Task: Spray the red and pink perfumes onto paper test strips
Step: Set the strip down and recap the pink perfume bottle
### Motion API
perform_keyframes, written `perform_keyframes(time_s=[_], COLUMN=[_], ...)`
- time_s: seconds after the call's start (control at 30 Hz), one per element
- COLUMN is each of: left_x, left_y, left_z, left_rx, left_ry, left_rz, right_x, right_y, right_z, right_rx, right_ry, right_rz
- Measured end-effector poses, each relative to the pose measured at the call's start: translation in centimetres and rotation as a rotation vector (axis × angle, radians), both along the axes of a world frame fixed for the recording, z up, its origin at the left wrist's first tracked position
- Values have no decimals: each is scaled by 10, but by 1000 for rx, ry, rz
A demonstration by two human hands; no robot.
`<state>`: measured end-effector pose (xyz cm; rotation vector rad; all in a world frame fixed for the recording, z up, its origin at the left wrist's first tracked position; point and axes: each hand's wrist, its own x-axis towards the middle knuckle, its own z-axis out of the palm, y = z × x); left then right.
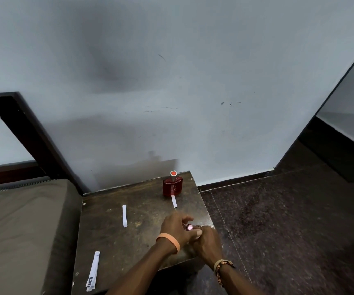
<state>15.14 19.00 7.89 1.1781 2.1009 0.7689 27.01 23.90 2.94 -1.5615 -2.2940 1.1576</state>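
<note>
A red perfume bottle [172,186] with a silver cap stands upright at the far right of the small dark table [116,241]. One white paper strip [174,201] lies just in front of it, a second paper strip [124,216] lies at mid-table. Near the table's right edge both hands meet around the pink perfume bottle [189,226], of which only the pink top shows. My left hand [177,227] has its fingers curled at the bottle's top. My right hand [207,241] wraps the bottle's body from the right.
A folded white paper with blue print [93,271] lies at the table's near left. A brown cushion [23,231] adjoins the table on the left. A grey wall [172,103] rises behind; dark stone floor [288,220] lies to the right.
</note>
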Motion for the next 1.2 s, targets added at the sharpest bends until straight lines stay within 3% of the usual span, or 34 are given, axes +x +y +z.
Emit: perform_keyframes(time_s=[0.1, 0.27, 0.43, 0.6, 0.83, 1.1, 1.2], left_x=[1, -2, -1, -7, -3, -9, -10], left_y=[1, 0, 0, 1, 0, -8, -25], left_z=[1, 0, -3, 0, -4, -11, -21], left_rx=[34, 13, 32, -8, 32, -22, -79], left_ry=[56, -47, 45, -56, 47, -39, -217], left_rz=[-7, -1, 3, -45, -32, -22, 67], right_x=[0, 1, 0, 0, 0, -1, -4], right_y=[0, -1, -2, -3, -2, -8, -11], right_z=[-1, -1, 0, -2, 1, 4, 2], right_rx=[20, 27, 15, 7, 30, -38, -41], right_ry=[6, 12, 19, 26, 17, 77, 130], right_rz=[-11, 12, 3, -3, 6, -8, -66])
